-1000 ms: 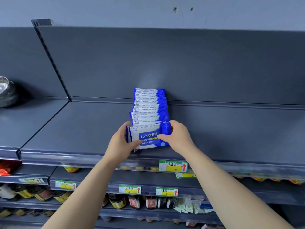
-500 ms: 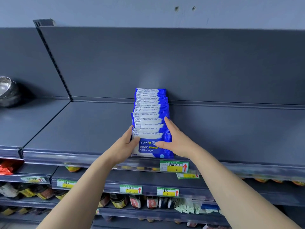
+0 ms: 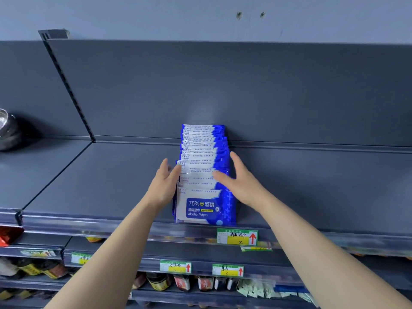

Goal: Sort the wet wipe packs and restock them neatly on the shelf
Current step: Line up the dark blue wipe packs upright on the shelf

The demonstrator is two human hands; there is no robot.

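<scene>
Blue-fronted wet wipe pack is standing right at the near lip of the shelf, where a nudge could be tipping it off. Farther in, left hand and right hand, fingers straight, are flanking the row; uneven pressure risks skewing it.

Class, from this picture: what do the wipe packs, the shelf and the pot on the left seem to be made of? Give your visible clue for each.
Wipe packs: likely thin plastic film, glossy; the printed faces catch light and the edges look soft.
Shelf: probably painted sheet metal, matt grey; flat, with a folded front edge.
Pot: seemingly bare metal, shiny; it shows bright reflections, though it is blurred.
</scene>
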